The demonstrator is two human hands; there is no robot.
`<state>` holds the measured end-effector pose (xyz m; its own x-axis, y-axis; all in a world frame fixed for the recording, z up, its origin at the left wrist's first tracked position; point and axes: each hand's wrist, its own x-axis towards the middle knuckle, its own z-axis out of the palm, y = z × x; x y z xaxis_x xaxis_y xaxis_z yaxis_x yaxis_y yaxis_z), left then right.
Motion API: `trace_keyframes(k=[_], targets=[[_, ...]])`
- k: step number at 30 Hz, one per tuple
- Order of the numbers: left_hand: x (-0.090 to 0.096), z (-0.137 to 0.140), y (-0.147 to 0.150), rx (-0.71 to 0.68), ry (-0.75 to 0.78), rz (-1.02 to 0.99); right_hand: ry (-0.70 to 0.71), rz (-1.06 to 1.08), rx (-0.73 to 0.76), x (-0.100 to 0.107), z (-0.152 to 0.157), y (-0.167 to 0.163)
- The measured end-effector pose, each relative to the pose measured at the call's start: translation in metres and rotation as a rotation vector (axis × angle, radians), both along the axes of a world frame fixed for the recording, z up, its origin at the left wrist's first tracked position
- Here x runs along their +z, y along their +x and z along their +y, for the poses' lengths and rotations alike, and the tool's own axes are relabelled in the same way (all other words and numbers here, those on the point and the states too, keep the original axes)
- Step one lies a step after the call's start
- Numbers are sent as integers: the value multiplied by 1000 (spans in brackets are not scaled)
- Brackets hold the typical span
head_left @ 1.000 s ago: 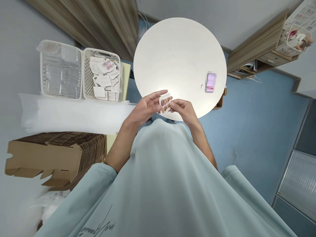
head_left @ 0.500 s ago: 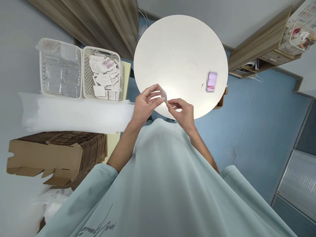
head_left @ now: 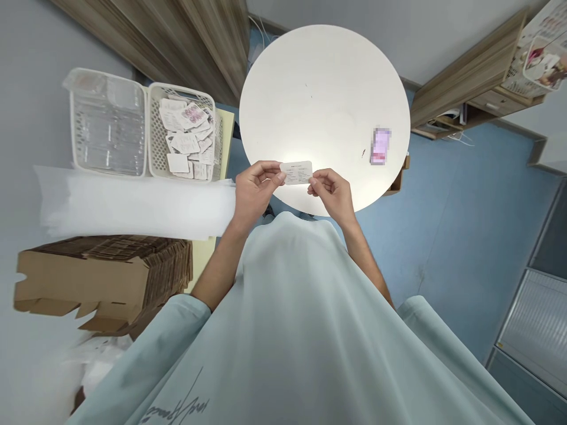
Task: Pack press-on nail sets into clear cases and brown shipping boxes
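Observation:
Between my two hands is a small white printed card [head_left: 296,173], its rounded corners and lines of dark text facing up toward me. My left hand [head_left: 257,188] pinches its left end between thumb and fingers. At the opposite end, my right hand [head_left: 331,190] grips the card's right edge the same way. Both hands hold it above the near edge of a round white table [head_left: 319,77]. The print is too small to read.
On the left stand a basket of loose cards [head_left: 183,139] and a basket of clear plastic packs [head_left: 110,127]. Below them lie white translucent sheets [head_left: 137,206] and folded cardboard boxes [head_left: 84,280]. A pixelated purple item [head_left: 380,146] rests on the table's right side.
The card has turned from nearly edge-on to flat, so its printed face now shows. My hands have moved slightly apart, one at each end.

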<state>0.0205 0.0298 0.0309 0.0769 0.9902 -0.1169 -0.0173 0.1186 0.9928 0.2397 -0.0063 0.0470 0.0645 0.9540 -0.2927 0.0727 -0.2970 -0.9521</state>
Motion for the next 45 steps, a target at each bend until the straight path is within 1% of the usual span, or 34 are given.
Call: trace_keyframes(k=[4, 6, 9, 12, 16, 19, 22, 25, 28, 32, 34, 37, 41, 45], targets=[[0, -2, 0, 29, 93, 97, -70, 119, 11, 3, 1, 4], [2, -3, -2, 25, 107, 114, -100, 145, -2, 4, 2, 7], [6, -6, -4, -35, 69, 95, -149, 149, -44, 1, 4, 11], [13, -9, -5, -86, 20, 90, -165, 135, -76, -7, 7, 14], [19, -13, 1, -69, -43, 114, -91, 106, -83, -13, 11, 17], [16, -14, 6, -55, -84, 97, -20, 68, -83, -11, 12, 20], [11, -15, 9, -41, -132, 32, 15, 39, -73, -9, 11, 23], [7, -16, 12, -68, -205, -32, 43, 25, -89, -12, 10, 25], [6, -19, 19, -107, -281, -94, 58, 37, -103, -18, 7, 24], [3, -24, 35, -103, -350, -164, 50, 41, -92, -23, -1, 18], [1, -27, 41, -102, -374, -188, 31, 29, -113, -25, -4, 15], [-2, -29, 46, -97, -389, -209, 26, 38, -151, -25, -6, 14], [-5, -28, 42, -45, -361, -177, 37, 68, -139, -27, -7, 13], [-6, -21, 34, 28, -289, -148, -41, 100, -95, -27, -14, 5]])
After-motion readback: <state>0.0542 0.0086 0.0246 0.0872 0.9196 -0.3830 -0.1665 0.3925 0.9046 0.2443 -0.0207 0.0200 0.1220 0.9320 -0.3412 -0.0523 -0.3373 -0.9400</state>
